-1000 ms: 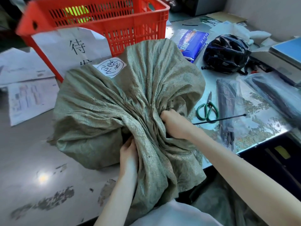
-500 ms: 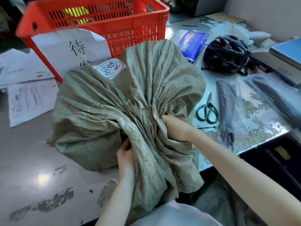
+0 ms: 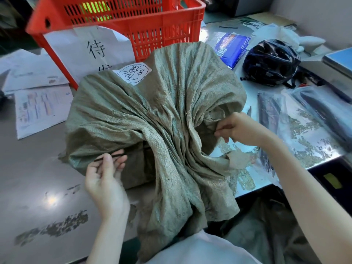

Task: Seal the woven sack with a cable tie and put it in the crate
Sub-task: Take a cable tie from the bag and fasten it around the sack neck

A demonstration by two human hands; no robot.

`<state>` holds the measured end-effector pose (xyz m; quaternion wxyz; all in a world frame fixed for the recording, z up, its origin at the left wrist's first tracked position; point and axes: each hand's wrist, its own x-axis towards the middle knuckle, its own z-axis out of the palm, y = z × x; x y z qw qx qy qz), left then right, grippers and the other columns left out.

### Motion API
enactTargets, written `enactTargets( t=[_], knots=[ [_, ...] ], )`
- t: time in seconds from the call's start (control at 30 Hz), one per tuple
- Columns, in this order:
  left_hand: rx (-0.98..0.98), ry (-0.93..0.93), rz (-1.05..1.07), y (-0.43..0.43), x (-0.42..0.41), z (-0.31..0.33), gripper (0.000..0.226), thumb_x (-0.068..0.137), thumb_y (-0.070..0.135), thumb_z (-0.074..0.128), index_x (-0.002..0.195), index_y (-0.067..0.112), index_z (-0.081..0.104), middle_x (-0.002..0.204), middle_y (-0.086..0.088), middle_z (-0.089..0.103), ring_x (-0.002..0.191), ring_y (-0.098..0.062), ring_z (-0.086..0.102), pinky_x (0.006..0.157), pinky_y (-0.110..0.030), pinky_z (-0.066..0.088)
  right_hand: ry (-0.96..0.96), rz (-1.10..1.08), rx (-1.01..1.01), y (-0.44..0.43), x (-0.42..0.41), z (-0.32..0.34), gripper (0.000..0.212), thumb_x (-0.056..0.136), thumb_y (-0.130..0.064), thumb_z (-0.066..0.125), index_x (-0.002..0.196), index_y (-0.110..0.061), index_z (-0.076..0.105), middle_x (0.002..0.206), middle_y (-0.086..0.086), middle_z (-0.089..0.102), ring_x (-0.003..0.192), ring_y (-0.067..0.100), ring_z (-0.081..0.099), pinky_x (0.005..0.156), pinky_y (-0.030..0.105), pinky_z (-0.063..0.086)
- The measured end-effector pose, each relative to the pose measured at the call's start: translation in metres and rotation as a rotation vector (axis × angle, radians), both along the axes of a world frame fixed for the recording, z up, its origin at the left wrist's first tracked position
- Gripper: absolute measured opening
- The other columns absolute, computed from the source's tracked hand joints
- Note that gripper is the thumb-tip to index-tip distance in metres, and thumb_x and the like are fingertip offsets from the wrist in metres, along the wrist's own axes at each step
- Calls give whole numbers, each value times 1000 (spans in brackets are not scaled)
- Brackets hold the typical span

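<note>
A grey-green woven sack (image 3: 133, 115) with a white label lies on the table, its gathered neck hanging over the near edge toward me. A thin black cable tie (image 3: 110, 156) sticks out from under the neck on the left. My left hand (image 3: 106, 174) pinches that end between thumb and fingers. To the right of the neck, my right hand (image 3: 240, 128) has its fingers curled at the sack's fold; the tie's other end is not visible there. The red plastic crate (image 3: 171, 25) stands behind the sack.
Papers (image 3: 42, 107) lie at the left and a sheet with writing leans on the crate. A black helmet (image 3: 270, 63), a blue book (image 3: 231, 46) and bags of black cable ties (image 3: 270, 109) sit at the right. The table's near edge runs just below the sack.
Both hands have let go of the bunched neck and moved apart. The left hand now pinches a cable tie end at the left; the right hand has shifted right of the neck.
</note>
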<state>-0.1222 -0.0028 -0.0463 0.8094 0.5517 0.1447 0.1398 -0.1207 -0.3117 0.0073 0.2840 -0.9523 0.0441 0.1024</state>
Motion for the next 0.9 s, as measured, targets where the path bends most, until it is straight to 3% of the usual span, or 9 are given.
enactTargets(
  t=[0.1,0.13,0.2,0.33,0.43,0.53,0.63,0.73,0.9],
  knots=[
    [-73,-14,5,9,4,7,13,99,9,52,88,14,57,82,2,75,76,-9,69,76,-20,54,-21,-87,76,-10,-6,5,10,86,-10,65,79,-13,71,63,5,69,49,16,53,43,14,41],
    [-90,-15,-6,11,4,10,13,99,10,53,88,15,58,84,2,75,77,-8,68,76,-20,54,-40,-122,165,-14,-9,6,10,86,-7,64,81,-12,71,65,8,69,50,17,53,47,19,45],
    [-118,-36,-61,10,3,16,15,99,13,53,89,16,62,86,5,73,79,-7,67,76,-18,53,-83,-169,435,-17,-14,8,9,86,-3,64,84,-8,71,67,12,70,54,19,55,57,33,49],
    [-115,-153,-217,-1,1,28,26,96,14,52,83,23,72,87,9,72,81,-6,67,79,-19,53,-131,-192,992,-12,-20,6,12,75,-2,66,87,-1,67,68,10,70,57,16,61,60,18,53],
    [-76,-244,-305,-6,5,35,11,86,18,62,85,21,72,93,5,74,85,-10,68,81,-22,53,-150,-201,1212,-8,-17,2,22,70,-5,69,90,1,65,71,10,70,61,17,64,63,19,56],
    [-53,-291,-320,-10,16,38,7,81,17,68,88,14,68,91,2,75,82,-11,68,80,-21,53,-242,-269,1236,-2,-13,0,17,71,-6,69,87,-2,66,69,7,69,62,17,63,63,20,55],
    [27,-301,-265,-18,31,41,10,90,6,63,87,14,67,81,5,74,71,-7,65,73,-20,52,-413,-377,1196,5,-8,2,9,76,2,64,84,-2,66,64,3,69,60,15,61,64,21,54],
    [247,-317,-141,-27,48,44,17,93,7,62,83,21,66,69,13,71,60,-3,59,64,-19,50,-528,-451,1169,12,-5,5,10,83,8,60,81,-1,63,60,2,68,55,14,61,61,21,53],
    [587,-454,-40,-42,66,49,15,97,16,58,83,19,56,67,15,64,70,-2,61,72,-22,46,-701,-508,982,22,-8,11,11,84,5,62,78,-4,65,58,-3,68,52,15,59,56,25,50]
  ],
)
